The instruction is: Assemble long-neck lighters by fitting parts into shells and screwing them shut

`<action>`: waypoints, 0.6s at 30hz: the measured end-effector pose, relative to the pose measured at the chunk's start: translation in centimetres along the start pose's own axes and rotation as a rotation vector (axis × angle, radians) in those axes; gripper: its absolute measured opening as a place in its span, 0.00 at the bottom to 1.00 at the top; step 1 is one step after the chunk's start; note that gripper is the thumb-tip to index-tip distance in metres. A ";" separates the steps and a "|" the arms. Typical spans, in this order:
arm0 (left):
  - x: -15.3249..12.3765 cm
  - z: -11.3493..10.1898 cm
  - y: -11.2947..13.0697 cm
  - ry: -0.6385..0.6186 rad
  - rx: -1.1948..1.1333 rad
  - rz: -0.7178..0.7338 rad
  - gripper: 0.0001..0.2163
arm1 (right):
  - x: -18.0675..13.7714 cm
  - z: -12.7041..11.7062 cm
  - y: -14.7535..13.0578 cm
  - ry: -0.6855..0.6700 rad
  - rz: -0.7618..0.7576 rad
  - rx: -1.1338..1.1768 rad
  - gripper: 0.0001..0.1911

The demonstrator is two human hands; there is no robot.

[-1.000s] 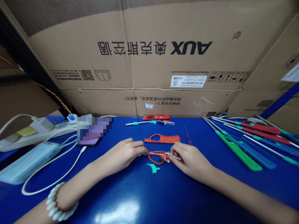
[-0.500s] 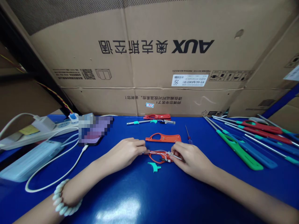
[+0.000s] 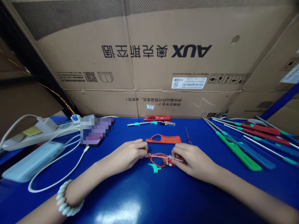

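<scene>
An orange lighter half-shell lies open between my hands, with white wires and a small black-and-white part in and over it. My left hand is closed in a pinch at the shell's narrow left end, its fingertips hiding what lies there. In my right hand, thumb and fingers pinch a clear, narrow fuel tank over the wide end. A teal trigger rests just in front of the shell. Behind it lies another orange half-shell.
Farther back are a red shell and a metal tube with teal parts. A screwdriver lies behind my right hand. Several long lighters fill the right side. A power bank, phone and white cable occupy the left.
The view has tilted and shifted slightly. Both hands keep their pinches at the shell's two ends, and the fuel tank sits at nearly the same place.
</scene>
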State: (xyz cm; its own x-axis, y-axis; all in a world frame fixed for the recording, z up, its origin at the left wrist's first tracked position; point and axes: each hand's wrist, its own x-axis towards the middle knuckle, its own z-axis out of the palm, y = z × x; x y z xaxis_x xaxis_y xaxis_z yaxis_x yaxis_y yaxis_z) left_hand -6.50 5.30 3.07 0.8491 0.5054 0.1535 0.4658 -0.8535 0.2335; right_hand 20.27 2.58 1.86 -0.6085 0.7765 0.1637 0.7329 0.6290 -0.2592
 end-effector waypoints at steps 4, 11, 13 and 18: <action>-0.2 0.0 -0.1 0.010 -0.030 -0.014 0.11 | 0.0 -0.3 0.0 -0.001 -0.029 -0.020 0.04; 0.6 0.5 0.7 0.080 -0.044 -0.089 0.07 | -0.1 -0.4 -0.1 -0.014 -0.032 -0.021 0.03; 1.2 1.0 1.1 0.106 -0.039 -0.100 0.06 | -0.2 -0.3 0.0 -0.004 -0.036 -0.029 0.03; 2.4 2.1 1.9 0.144 -0.067 -0.124 0.05 | -0.2 -0.1 0.0 -0.014 -0.085 -0.105 0.05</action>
State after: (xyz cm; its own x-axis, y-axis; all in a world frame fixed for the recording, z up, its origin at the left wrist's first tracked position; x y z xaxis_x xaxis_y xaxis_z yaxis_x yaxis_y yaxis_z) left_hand -3.02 4.67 1.88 0.7399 0.6230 0.2539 0.5430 -0.7758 0.3213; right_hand 20.44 2.45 1.89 -0.6734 0.7202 0.1669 0.7059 0.6935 -0.1442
